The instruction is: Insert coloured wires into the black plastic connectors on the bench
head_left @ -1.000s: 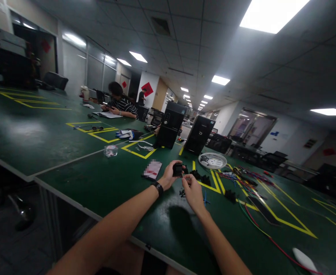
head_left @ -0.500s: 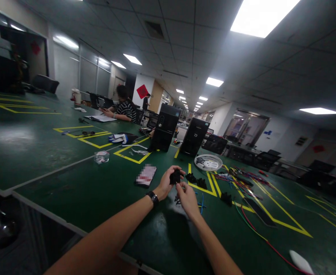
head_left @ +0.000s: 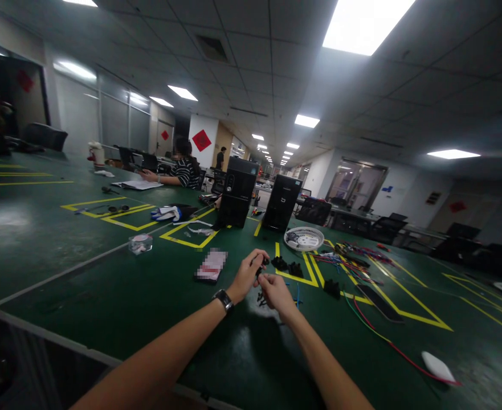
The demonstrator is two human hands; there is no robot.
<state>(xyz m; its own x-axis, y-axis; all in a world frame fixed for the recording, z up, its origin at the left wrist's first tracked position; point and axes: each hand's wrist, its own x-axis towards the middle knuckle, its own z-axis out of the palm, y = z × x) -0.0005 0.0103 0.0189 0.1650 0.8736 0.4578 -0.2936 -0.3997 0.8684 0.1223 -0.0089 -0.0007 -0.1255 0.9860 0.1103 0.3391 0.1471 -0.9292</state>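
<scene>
The left hand [head_left: 247, 277] is closed around a small black part [head_left: 265, 262] above the green table [head_left: 80, 285]. The right hand [head_left: 278, 293] meets it from the near right, fingertips bunched; I can't tell whether they grip it, or how its long axis runs.

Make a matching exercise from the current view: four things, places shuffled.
1. small black part
2. wristwatch
3. white basket
4. flat pinkish item

A. on the table, right of the right hand
B. strapped around the left wrist
C. on the table, left of the left hand
D. held in the left hand

Pairs: 1-D, 2-B, 3-A, 4-C
</scene>
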